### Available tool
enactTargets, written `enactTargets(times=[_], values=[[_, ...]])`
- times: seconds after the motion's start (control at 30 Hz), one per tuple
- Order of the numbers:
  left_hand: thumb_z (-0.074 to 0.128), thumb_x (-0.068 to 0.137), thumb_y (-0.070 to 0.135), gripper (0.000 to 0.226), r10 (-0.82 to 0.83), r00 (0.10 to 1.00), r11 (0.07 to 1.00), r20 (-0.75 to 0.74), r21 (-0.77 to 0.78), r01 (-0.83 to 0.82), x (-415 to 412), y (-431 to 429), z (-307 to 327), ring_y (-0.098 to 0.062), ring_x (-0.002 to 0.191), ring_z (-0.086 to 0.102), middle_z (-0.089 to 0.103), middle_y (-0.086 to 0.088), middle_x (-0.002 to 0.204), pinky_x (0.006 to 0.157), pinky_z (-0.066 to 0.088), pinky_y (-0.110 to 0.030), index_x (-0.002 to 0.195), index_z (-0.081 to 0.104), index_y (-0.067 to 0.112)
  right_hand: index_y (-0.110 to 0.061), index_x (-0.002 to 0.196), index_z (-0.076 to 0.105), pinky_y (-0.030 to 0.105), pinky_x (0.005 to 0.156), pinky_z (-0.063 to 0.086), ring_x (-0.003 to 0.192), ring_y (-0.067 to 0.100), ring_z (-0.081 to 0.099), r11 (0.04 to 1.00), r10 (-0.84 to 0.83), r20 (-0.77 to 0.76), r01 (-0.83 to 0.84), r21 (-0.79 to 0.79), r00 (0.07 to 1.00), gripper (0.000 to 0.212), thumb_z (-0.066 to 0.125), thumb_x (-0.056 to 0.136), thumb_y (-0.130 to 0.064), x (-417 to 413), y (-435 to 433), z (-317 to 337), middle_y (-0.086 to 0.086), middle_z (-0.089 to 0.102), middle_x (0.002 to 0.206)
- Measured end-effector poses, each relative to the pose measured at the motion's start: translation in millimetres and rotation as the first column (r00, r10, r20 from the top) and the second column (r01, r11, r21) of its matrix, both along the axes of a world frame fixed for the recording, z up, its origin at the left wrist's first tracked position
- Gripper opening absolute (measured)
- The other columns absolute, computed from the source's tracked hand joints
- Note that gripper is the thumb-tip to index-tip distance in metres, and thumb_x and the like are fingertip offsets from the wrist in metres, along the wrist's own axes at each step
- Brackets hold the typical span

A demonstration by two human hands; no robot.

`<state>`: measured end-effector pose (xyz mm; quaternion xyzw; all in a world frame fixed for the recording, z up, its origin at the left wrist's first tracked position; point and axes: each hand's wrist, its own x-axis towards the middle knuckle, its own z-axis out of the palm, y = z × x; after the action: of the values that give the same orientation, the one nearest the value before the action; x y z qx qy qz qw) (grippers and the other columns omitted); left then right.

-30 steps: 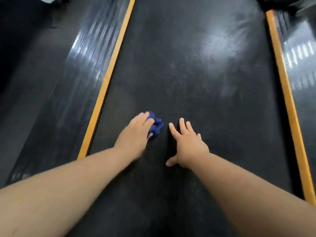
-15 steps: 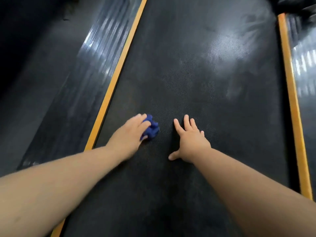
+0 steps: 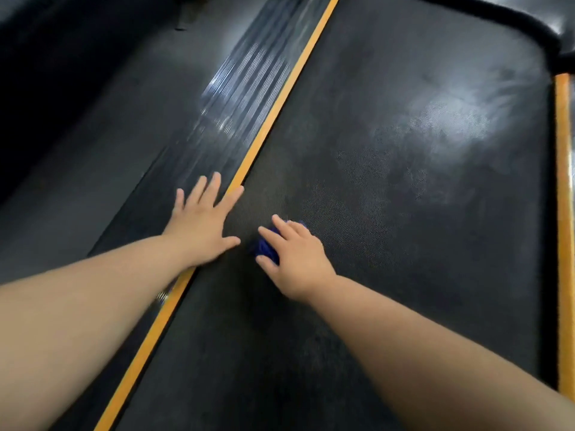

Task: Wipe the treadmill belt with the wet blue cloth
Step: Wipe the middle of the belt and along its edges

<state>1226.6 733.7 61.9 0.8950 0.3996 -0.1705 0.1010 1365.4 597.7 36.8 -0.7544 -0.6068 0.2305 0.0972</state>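
Observation:
The black textured treadmill belt (image 3: 404, 213) fills most of the view, with a pale sheen at its far right. A small bunched blue cloth (image 3: 264, 247) lies on the belt near its left edge. My right hand (image 3: 295, 259) covers the cloth, which shows between the thumb and curled fingers that grip it. My left hand (image 3: 202, 225) lies flat with fingers spread, across the left yellow stripe (image 3: 280, 101) and the ribbed side rail (image 3: 236, 98); it holds nothing.
A second yellow stripe (image 3: 563, 213) borders the belt on the right. The black padded front housing (image 3: 466, 14) curves across the top right. Dark floor (image 3: 77, 150) lies left of the side rail.
The blue cloth has passed from my left hand to my right hand. My left hand has moved left and now lies flat on the yellow stripe and side rail. The view has shifted.

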Motion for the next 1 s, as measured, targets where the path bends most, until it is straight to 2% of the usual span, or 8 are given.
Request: enactTargets(times=[0.2, 0.33, 0.43, 0.5, 0.67, 0.77, 0.83, 1.0], values=[[0.067, 0.08, 0.055, 0.111, 0.202, 0.973, 0.972, -0.109, -0.099, -0.213, -10.2, 20.5, 2.4, -0.033, 0.144, -0.019, -0.03, -0.007, 0.154, 0.114, 0.004, -0.061, 0.147, -0.02, 0.037, -0.015, 0.127, 0.059, 0.044, 0.094, 0.05, 0.112, 0.034, 0.057, 0.91, 0.301, 0.197, -0.343, 0.233, 0.933, 0.044, 0.068, 0.086, -0.028, 19.1, -8.3, -32.5, 0.013, 0.055, 0.135], [0.071, 0.077, 0.053, 0.116, 0.232, 0.967, 0.96, -0.103, -0.135, -0.244, -5.3, 28.1, -0.7, -0.034, 0.144, -0.017, -0.029, -0.004, 0.155, 0.112, 0.011, -0.064, 0.148, -0.018, 0.034, -0.018, 0.117, 0.068, 0.047, 0.09, 0.05, 0.107, 0.039, 0.055, 0.938, 0.159, 0.259, -0.228, 0.263, 0.953, 0.04, 0.072, 0.08, -0.035, 37.4, 33.4, -24.6, 0.018, 0.057, 0.127], [0.071, 0.076, 0.054, 0.118, 0.191, 0.965, 0.97, -0.179, -0.113, -0.213, -2.7, 27.9, -3.6, -0.036, 0.144, -0.015, -0.027, -0.005, 0.156, 0.111, 0.016, -0.064, 0.149, -0.019, 0.03, -0.023, 0.131, 0.054, 0.047, 0.094, 0.046, 0.116, 0.035, 0.048, 0.971, 0.104, 0.221, -0.147, 0.187, 0.97, 0.057, 0.064, 0.081, -0.046, 3.2, 2.2, -22.5, 0.013, 0.052, 0.131], [0.071, 0.075, 0.056, 0.12, 0.166, 0.963, 0.976, -0.215, -0.104, -0.191, 0.3, 28.7, -4.5, -0.038, 0.144, -0.014, -0.026, -0.007, 0.156, 0.11, 0.019, -0.064, 0.149, -0.02, 0.029, -0.026, 0.136, 0.046, 0.047, 0.094, 0.044, 0.119, 0.031, 0.044, 0.966, 0.116, 0.203, -0.158, 0.204, 0.972, 0.059, 0.061, 0.082, -0.046, -9.2, -26.1, -24.8, 0.01, 0.049, 0.134], [0.066, 0.072, 0.068, 0.125, 0.056, 0.943, 0.997, -0.327, -0.04, -0.073, 3.0, 31.6, -1.1, -0.045, 0.143, -0.004, -0.023, -0.016, 0.155, 0.101, 0.038, -0.057, 0.148, -0.023, 0.022, -0.025, 0.122, 0.059, 0.046, 0.087, 0.046, 0.111, 0.034, 0.049, 0.917, 0.225, 0.31, -0.308, 0.255, 0.924, 0.043, 0.067, 0.08, -0.032, 16.3, 4.4, -30.4, 0.01, 0.054, 0.126], [0.068, 0.066, 0.07, 0.133, 0.057, 0.938, 0.998, -0.343, -0.014, -0.066, 4.7, 28.1, -5.5, -0.048, 0.142, -0.004, -0.023, -0.019, 0.154, 0.1, 0.039, -0.058, 0.146, -0.025, 0.019, -0.028, 0.128, 0.053, 0.046, 0.101, 0.033, 0.126, 0.032, 0.035, 0.961, -0.163, 0.209, 0.108, 0.255, 0.964, 0.039, 0.056, 0.09, -0.026, 52.0, 45.9, -28.2, 0.007, 0.041, 0.14], [0.073, 0.065, 0.065, 0.135, 0.087, 0.937, 0.995, -0.338, -0.024, -0.101, 8.9, 26.5, -8.8, -0.05, 0.141, -0.006, -0.025, -0.019, 0.154, 0.102, 0.035, -0.062, 0.146, -0.026, 0.019, -0.027, 0.128, 0.054, 0.045, 0.102, 0.033, 0.125, 0.03, 0.035, 0.933, -0.291, 0.167, 0.241, 0.269, 0.942, 0.037, 0.055, 0.091, -0.023, 58.2, 55.3, -28.5, 0.006, 0.041, 0.14], [0.077, 0.065, 0.059, 0.136, 0.126, 0.944, 0.987, -0.303, -0.058, -0.151, 11.9, 27.0, -8.4, -0.048, 0.141, -0.01, -0.027, -0.016, 0.153, 0.104, 0.031, -0.065, 0.146, -0.025, 0.023, -0.02, 0.108, 0.067, 0.045, 0.094, 0.045, 0.111, 0.03, 0.051, 0.954, 0.008, -0.006, -0.006, 0.299, 1.0, 0.033, 0.059, 0.076, -0.015, -6.5, -5.4, -36.2, 0.006, 0.057, 0.122]])
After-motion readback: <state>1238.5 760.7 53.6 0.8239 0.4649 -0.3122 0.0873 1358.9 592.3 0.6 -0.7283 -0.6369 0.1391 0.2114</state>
